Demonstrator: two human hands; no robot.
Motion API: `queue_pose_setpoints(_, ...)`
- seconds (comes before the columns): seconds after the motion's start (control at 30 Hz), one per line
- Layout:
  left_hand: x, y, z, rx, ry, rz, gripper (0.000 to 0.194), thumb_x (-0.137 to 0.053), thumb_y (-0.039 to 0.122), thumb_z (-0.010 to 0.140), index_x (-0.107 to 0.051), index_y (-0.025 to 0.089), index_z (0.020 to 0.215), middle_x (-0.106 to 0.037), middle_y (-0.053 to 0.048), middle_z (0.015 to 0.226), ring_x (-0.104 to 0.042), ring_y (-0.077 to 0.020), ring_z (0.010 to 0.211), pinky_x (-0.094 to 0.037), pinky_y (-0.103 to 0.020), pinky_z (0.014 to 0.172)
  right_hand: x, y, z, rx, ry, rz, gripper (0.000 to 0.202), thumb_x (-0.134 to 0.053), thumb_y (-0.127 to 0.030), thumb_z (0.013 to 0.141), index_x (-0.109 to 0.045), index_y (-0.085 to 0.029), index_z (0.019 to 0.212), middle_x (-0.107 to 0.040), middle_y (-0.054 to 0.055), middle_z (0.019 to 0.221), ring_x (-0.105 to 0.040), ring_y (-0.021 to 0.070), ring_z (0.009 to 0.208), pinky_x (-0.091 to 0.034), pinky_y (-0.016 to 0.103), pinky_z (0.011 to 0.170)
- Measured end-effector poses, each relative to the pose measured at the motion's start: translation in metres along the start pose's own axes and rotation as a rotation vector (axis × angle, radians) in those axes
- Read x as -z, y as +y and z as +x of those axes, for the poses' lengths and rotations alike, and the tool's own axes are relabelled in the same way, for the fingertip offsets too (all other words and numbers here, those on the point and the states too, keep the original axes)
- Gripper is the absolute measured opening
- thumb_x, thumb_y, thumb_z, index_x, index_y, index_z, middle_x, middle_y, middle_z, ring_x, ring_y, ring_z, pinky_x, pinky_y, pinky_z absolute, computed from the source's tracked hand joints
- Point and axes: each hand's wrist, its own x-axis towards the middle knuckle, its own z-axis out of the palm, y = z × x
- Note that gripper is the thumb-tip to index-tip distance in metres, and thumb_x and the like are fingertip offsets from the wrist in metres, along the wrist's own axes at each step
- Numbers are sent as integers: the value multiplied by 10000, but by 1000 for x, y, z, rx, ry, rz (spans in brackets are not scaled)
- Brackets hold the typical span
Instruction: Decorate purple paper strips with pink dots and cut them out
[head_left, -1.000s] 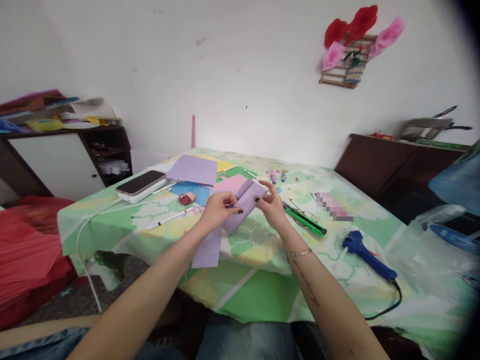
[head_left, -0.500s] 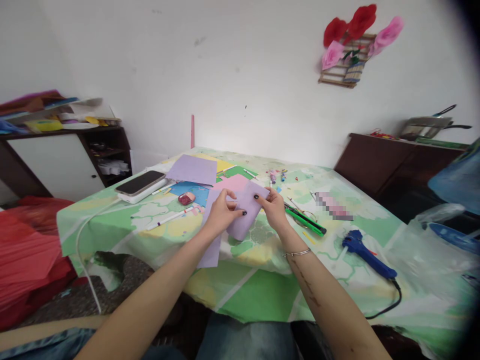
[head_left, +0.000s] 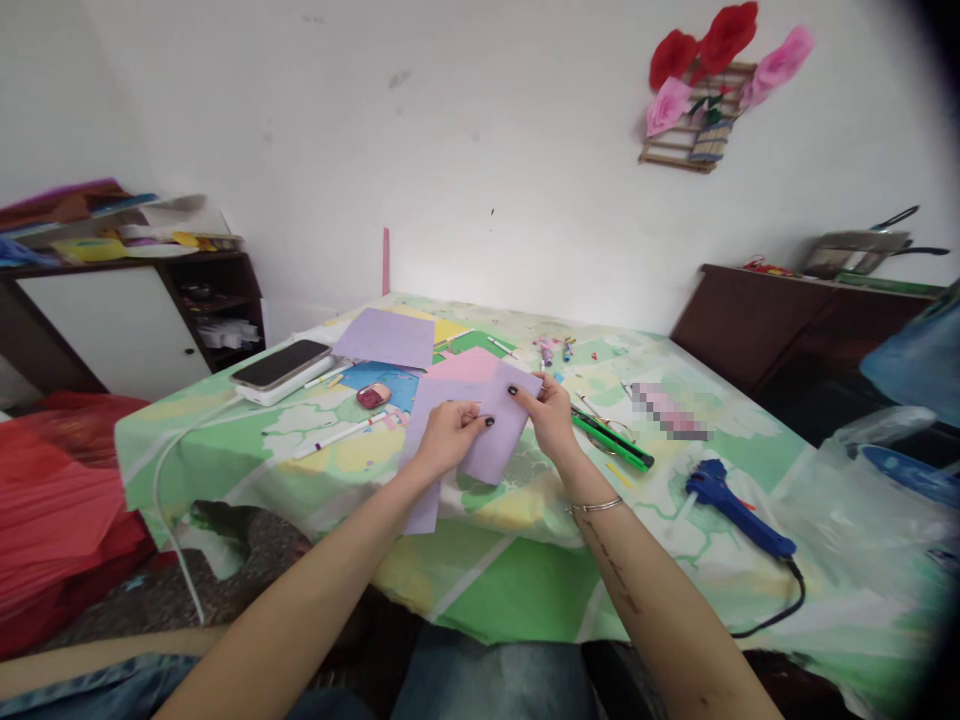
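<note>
A piece of light purple paper [head_left: 496,440] is held up between my hands over the near side of the table. My right hand [head_left: 551,412] grips its upper right edge, thumb on the front face and fingers behind. My left hand [head_left: 451,436] is pinched at the paper's left side, thumb and fingertips together. Beneath, another purple sheet [head_left: 424,512] reaches over the table's front edge, partly covered by my left hand. A pink sheet [head_left: 466,365] lies just behind them.
Right of my hands lie a green utility knife [head_left: 613,440] and a blue glue gun [head_left: 739,510] with its cord. Leftward are a phone [head_left: 283,364] on a white power bank, a white marker [head_left: 341,435], a small red item [head_left: 373,396] and a larger purple sheet [head_left: 386,337].
My left fingers, raised and apart from the thumb before, have come down and closed into a pinch at the paper. The held paper's curled lower edge looks flatter. My right hand keeps its grip.
</note>
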Motion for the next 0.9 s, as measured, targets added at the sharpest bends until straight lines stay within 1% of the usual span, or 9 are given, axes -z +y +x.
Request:
queue_pose_setpoints(0.13, -2, -6, 0, 22, 23, -29, 224, -565, 334, 875, -590, 129, 963, -610, -19, 883, -590, -121, 724, -521, -282, 637, 2, 0, 1, -24, -11, 3, 345, -711, -473, 663, -589, -191, 820, -605, -11, 678, -512, 104, 554, -442, 223, 511)
queue_pose_setpoints(0.23, -2, -8, -1, 42, 22, -43, 205, -570, 322, 873, -588, 125, 925, -599, -3, 820, -570, -99, 660, -506, -253, 589, 3, -1, 1, -29, -19, -9, 362, -681, -526, 680, -589, -181, 736, -553, -17, 623, -458, 91, 520, -436, 224, 502)
queue_pose_setpoints(0.4, -2, -7, -1, 56, 22, -43, 204, -565, 325, 877, -586, 123, 892, -586, 11, 768, -550, -83, 609, -487, -227, 546, 3, -2, 0, -23, -2, -17, 382, -699, -537, 660, -573, -176, 644, -508, -23, 575, -425, 89, 509, -421, 231, 495)
queue_pose_setpoints(0.6, -4, -8, 0, 62, 61, -6, 205, -570, 326, 874, -586, 122, 883, -582, 14, 761, -544, -81, 601, -483, -226, 542, 2, -2, -1, -32, 20, -5, 385, -692, -536, 669, -588, -167, 632, -509, -24, 547, -416, 84, 488, -417, 230, 478)
queue_pose_setpoints(0.7, -2, -9, -1, 53, 105, 0, 211, -566, 332, 876, -585, 123, 880, -580, 16, 752, -541, -80, 593, -480, -224, 538, 1, -1, -1, -66, -23, -12, 386, -687, -541, 670, -605, -166, 629, -544, -19, 547, -460, 91, 488, -450, 243, 492)
queue_pose_setpoints(0.8, 1, -8, -2, 44, 158, 7, 218, -564, 339, 876, -587, 123, 879, -582, 15, 755, -545, -83, 600, -483, -229, 545, 0, -3, -2, -108, -114, -29, 350, -749, -490, 612, -663, -156, 677, -623, 9, 601, -558, 131, 550, -501, 281, 545)
queue_pose_setpoints(0.9, 3, -6, -2, 48, 188, 20, 219, -569, 340, 873, -588, 122, 873, -582, 16, 755, -547, -85, 603, -484, -230, 547, 0, -4, -3, -115, -153, -44, 332, -779, -452, 580, -669, -147, 650, -642, 19, 592, -581, 139, 559, -510, 282, 552)
